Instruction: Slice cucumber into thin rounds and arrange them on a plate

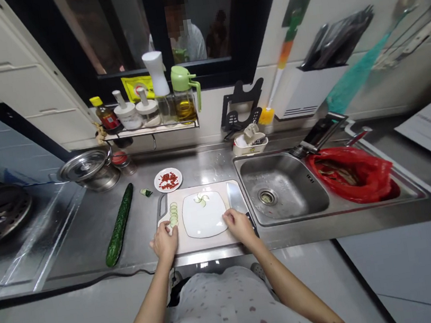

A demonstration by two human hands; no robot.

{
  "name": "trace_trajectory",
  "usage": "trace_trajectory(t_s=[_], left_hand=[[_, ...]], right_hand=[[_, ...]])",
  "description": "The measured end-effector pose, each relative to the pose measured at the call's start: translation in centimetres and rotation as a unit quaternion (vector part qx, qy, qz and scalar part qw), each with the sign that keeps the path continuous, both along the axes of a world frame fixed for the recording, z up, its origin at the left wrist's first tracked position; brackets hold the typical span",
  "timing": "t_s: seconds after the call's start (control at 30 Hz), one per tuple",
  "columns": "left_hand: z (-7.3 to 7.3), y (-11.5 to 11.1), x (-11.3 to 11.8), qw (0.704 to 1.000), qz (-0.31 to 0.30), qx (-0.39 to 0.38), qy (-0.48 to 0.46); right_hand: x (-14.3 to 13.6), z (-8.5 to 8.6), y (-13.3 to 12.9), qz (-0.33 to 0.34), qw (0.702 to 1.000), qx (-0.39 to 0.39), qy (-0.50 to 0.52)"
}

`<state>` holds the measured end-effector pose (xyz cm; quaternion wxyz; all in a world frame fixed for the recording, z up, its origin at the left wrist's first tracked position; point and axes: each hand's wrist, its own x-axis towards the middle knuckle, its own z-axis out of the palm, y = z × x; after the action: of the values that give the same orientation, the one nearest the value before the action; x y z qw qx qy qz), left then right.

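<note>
A white square plate lies on the cutting board, with several thin green-edged slices near its far edge. Left of the plate, a row of overlapping cucumber slices rests on the board. My left hand is at the near end of that row, thumb and fingers apart, with nothing visible held. At the plate's right edge, my right hand has its fingers drawn together; what they hold, if anything, is hidden. A knife lies along the board's right side.
A whole cucumber lies left of the board. Behind it stand a lidded pot and a small plate of red pieces. To the right are the sink and a red bag. Bottles line a rack at the back.
</note>
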<state>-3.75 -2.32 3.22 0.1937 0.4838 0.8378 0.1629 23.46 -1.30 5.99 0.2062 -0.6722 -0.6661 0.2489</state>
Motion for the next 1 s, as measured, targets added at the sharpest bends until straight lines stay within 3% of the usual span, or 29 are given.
trace_trajectory(t_s=[0.53, 1.0], left_hand=[[-0.2, 0.5, 0.0, 1.0, 0.007, 0.012, 0.007], [-0.7, 0.5, 0.1, 1.0, -0.005, 0.024, 0.006]], right_hand=[[-0.7, 0.9, -1.6, 0.002, 0.999, 0.031, 0.009], [-2.3, 2.2, -2.4, 0.022, 1.0, 0.0, -0.003]])
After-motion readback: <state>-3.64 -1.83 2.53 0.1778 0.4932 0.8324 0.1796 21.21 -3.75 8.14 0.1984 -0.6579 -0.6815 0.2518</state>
